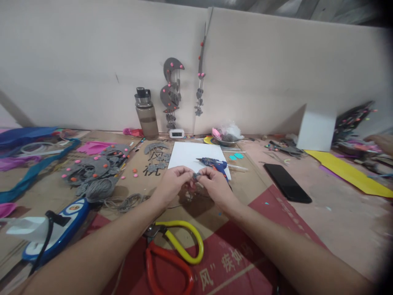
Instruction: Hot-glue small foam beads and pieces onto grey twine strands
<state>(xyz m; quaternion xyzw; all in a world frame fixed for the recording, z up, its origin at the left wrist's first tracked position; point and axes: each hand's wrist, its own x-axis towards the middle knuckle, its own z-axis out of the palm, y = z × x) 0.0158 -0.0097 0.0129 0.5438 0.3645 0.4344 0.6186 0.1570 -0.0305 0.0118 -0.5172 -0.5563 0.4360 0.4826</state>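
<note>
My left hand (171, 180) and my right hand (213, 182) meet over the middle of the table, and between their fingertips they pinch a small grey piece (195, 176). Just behind my right hand a blue glue gun (215, 164) lies on a white sheet (190, 155). Grey cut-out shapes (157, 157) lie left of that sheet. Close to me, scissors with yellow and red handles (175, 254) rest between my forearms.
A black phone (287, 182) lies to the right, with a yellow sheet (350, 174) and a white box (316, 131) beyond. A bottle (146, 114), a small clock (176, 133) and hanging grey ornaments (172, 92) stand at the back wall. Grey discs with pink beads (95, 168) lie left.
</note>
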